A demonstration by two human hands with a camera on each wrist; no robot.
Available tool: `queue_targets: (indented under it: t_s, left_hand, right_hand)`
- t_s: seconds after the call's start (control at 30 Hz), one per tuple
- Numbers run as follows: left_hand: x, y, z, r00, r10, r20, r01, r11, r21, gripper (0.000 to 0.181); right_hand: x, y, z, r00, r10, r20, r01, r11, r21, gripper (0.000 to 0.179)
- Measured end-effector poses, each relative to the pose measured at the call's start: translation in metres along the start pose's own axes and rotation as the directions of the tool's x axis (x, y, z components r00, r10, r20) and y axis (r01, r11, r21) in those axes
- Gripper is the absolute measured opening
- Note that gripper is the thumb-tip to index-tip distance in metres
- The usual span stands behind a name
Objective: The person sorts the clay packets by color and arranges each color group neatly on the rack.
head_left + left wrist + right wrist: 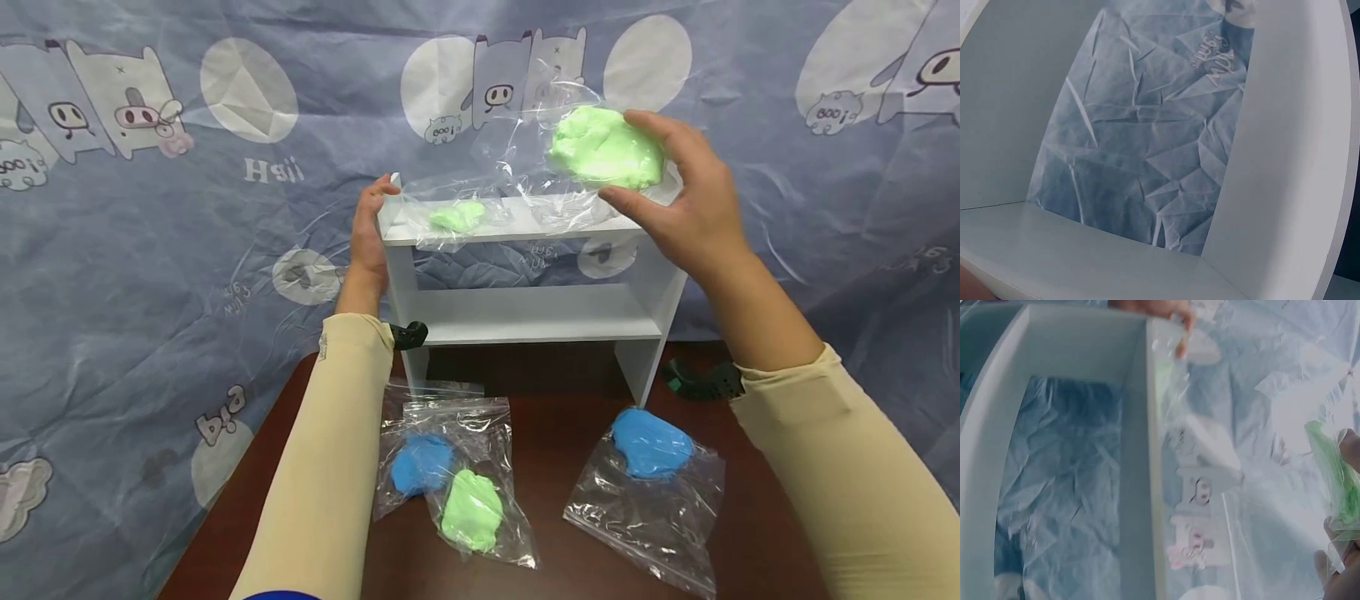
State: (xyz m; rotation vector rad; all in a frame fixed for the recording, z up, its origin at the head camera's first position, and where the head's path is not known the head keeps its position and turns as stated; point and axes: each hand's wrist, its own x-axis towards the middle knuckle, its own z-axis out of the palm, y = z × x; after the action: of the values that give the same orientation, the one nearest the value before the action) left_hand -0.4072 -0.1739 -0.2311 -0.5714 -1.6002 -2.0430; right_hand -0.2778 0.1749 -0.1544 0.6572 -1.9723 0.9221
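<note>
My right hand [693, 196] holds a clear zip bag of light green clay [600, 148] above the top of a white shelf [536, 312], thumb below and fingers above. The bag's loose plastic trails leftward. In the right wrist view, this green clay bag [1334, 465] is at the right edge, partly cut off. My left hand [369, 233] grips the shelf's upper left side, fingertips over its edge. Another bag with a smaller green lump [459, 217] lies on the top board. The left wrist view mostly shows the shelf's inner panels [1272, 150].
On the dark red-brown table [547, 500] before the shelf lie a bagged blue lump [422, 463] and an overlapping bagged green lump [472, 511] at left. A bagged blue lump [651, 443] lies at right. A blue-grey printed cloth [187, 208] hangs behind the shelf.
</note>
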Motion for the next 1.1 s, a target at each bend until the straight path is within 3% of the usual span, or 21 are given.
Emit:
queue_targets:
  t_s: [0.17, 0.3, 0.5, 0.63, 0.93, 1.1]
  left_hand:
    - [-0.001, 0.000, 0.002, 1.000, -0.009, -0.002, 0.009, 1.000, -0.012, 0.025]
    - [-0.002, 0.000, 0.004, 1.000, -0.015, -0.008, 0.015, 1.000, 0.016, 0.026]
    - [-0.003, 0.001, 0.002, 1.000, -0.013, -0.011, 0.013, 1.000, 0.014, 0.026]
    - [-0.003, 0.001, 0.000, 1.000, -0.015, 0.000, 0.015, 0.999, 0.041, 0.026]
    - [-0.002, 0.000, -0.001, 1.000, 0.000, -0.005, 0.000, 1.000, 0.001, 0.025]
    - [-0.001, 0.001, -0.002, 1.000, 0.001, -0.008, -0.001, 1.000, 0.018, 0.024]
  right_hand:
    - [0.013, 0.019, 0.004, 0.993, 0.115, 0.025, -0.115, 0.993, -0.004, 0.064]
    - [0.023, 0.034, 0.011, 0.972, 0.223, 0.076, -0.224, 0.975, 0.007, 0.065]
    - [0.037, 0.052, 0.035, 0.933, 0.315, 0.172, -0.315, 0.949, -0.025, 0.067]
    - [0.041, 0.059, 0.050, 0.907, 0.358, 0.223, -0.350, 0.934, -0.079, 0.068]
    - [0.039, 0.060, 0.082, 0.879, 0.366, 0.305, -0.355, 0.930, -0.094, 0.067]
    - [0.037, 0.060, 0.091, 0.850, 0.381, 0.364, -0.346, 0.925, -0.159, 0.071]
